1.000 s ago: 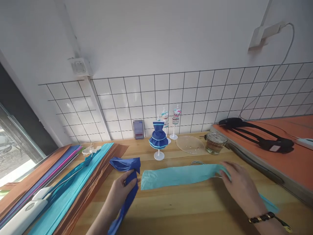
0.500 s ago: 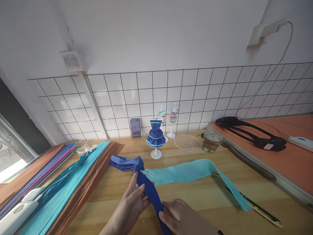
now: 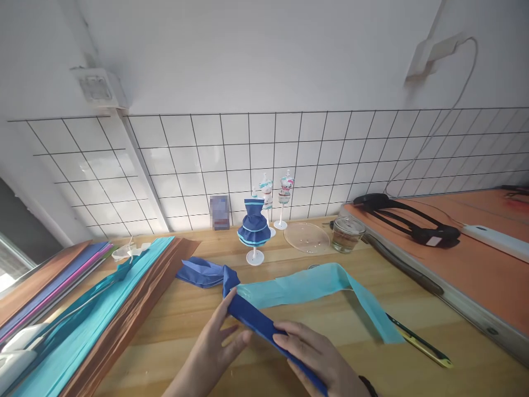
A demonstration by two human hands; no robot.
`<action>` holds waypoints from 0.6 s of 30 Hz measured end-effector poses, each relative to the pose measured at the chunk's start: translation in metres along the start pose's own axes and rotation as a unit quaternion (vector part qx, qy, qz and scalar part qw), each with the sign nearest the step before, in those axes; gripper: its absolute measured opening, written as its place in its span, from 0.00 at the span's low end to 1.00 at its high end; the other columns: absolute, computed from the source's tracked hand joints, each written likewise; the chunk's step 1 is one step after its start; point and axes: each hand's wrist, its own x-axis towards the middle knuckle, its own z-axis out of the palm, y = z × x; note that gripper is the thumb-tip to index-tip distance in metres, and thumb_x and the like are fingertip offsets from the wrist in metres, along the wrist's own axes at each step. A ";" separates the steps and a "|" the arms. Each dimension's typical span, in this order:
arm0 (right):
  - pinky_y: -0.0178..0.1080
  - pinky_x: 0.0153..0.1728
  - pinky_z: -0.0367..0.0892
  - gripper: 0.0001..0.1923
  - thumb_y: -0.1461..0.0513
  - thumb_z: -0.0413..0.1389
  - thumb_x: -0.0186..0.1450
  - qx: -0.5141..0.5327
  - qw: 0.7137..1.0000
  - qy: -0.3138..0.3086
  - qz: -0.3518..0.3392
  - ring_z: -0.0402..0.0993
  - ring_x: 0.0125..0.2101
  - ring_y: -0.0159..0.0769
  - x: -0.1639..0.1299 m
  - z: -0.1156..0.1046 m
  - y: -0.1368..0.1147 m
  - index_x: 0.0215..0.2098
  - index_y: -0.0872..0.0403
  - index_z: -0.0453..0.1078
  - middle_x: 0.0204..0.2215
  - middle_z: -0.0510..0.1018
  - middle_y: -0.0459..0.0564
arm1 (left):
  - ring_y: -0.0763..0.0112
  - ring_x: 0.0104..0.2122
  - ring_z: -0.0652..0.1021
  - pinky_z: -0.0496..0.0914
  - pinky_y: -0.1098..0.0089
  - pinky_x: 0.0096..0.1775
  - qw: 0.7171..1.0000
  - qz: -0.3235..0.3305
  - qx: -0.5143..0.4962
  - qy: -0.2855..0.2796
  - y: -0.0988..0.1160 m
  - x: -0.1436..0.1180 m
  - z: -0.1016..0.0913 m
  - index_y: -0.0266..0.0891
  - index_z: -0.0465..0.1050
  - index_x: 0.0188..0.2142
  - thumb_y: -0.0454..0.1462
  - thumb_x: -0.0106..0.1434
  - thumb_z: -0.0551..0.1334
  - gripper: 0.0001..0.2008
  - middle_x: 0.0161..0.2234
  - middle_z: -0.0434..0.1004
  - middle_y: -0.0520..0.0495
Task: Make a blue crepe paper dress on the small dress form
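Dark-blue crepe paper strip (image 3: 248, 317) lies diagonally on the wooden tabletop (image 3: 372, 353), its bunched far end (image 3: 202, 271) toward the stack of coloured paper sheets (image 3: 82, 309), its near end running under both hands.

Left hand (image 3: 212, 350): fingers loosely extended, half open, fingertips resting on the strip's left edge near the fold; thumb side appears to press rather than pinch. Right hand (image 3: 320, 361): fingers laid fairly flat over the strip lower down, holding it against the table; whether the thumb wraps beneath is hidden.

Light-blue crepe strip (image 3: 306, 286) lies just behind, touching or slightly under the dark strip at its left end, its right end bending toward a yellow-and-black utility knife (image 3: 417, 342). Miniature mannequin in a blue dress (image 3: 253, 229) stands behind, with two smaller mannequins (image 3: 275, 198), a clear round lid (image 3: 306, 237) and a glass jar (image 3: 345, 234) near the tiled wall.

Judgement on technique: crepe stretches and tears easily, so keep light, even pressure with flat fingers, keep edges aligned along the strip's length, and keep the hands apart enough to hold the strip taut without pulling the grain. Keep clear of the light-blue strip so it isn't dragged.
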 end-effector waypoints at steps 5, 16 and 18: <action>0.38 0.44 0.72 0.15 0.64 0.49 0.67 0.095 0.991 0.073 0.055 0.76 0.43 0.40 -0.002 -0.015 0.000 0.50 0.47 0.66 0.41 0.80 0.50 | 0.51 0.43 0.74 0.68 0.54 0.46 0.897 0.157 0.403 0.090 -0.010 0.009 -0.016 0.48 0.74 0.45 0.38 0.56 0.64 0.16 0.41 0.75 0.42; 0.47 0.34 0.72 0.19 0.51 0.51 0.63 0.290 0.834 0.239 0.404 0.74 0.26 0.43 -0.002 -0.027 0.033 0.18 0.47 0.68 0.19 0.76 0.49 | 0.46 0.60 0.57 0.61 0.48 0.54 0.765 0.250 0.589 0.077 0.013 0.008 -0.043 0.43 0.74 0.32 0.33 0.59 0.56 0.08 0.56 0.63 0.39; 0.47 0.31 0.72 0.21 0.48 0.52 0.62 0.307 0.811 0.242 0.435 0.72 0.22 0.42 0.002 -0.031 0.043 0.15 0.47 0.65 0.16 0.74 0.47 | 0.49 0.58 0.62 0.58 0.49 0.56 0.780 0.239 0.576 0.054 0.018 0.006 -0.045 0.43 0.72 0.34 0.35 0.61 0.55 0.07 0.51 0.71 0.41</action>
